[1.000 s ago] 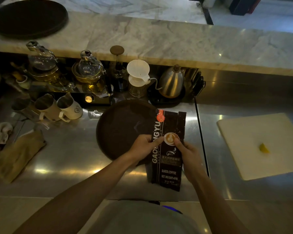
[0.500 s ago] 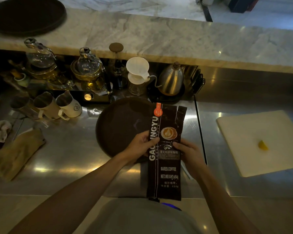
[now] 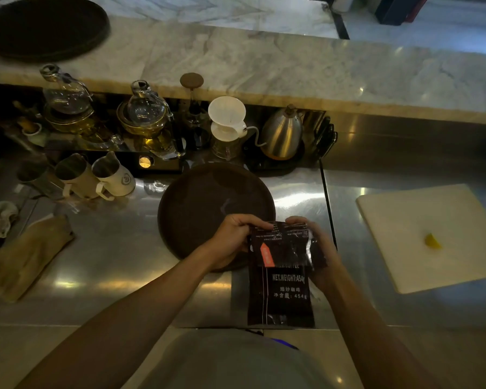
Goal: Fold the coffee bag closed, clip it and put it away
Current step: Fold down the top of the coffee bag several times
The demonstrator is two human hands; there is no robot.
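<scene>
A dark brown coffee bag [image 3: 281, 293] with white lettering stands at the near edge of the steel counter [image 3: 118, 256]. Its top half is folded down toward me, so an orange label [image 3: 266, 254] lies upside down on the flap. My left hand [image 3: 232, 240] pinches the fold's left corner. On the other side, my right hand [image 3: 319, 248] grips the fold's right edge. No clip is in view.
A round dark tray [image 3: 208, 203] lies just behind the bag. Kettle [image 3: 284, 133], white dripper [image 3: 227, 119], glass pots and three pitchers [image 3: 79, 175] line the back. A white cutting board [image 3: 432, 234] with a yellow piece sits right. Cloths [image 3: 26, 256] lie left.
The bag's top half, upright before, has been folded down toward me. Both hands moved up from the bag's middle to the new fold.
</scene>
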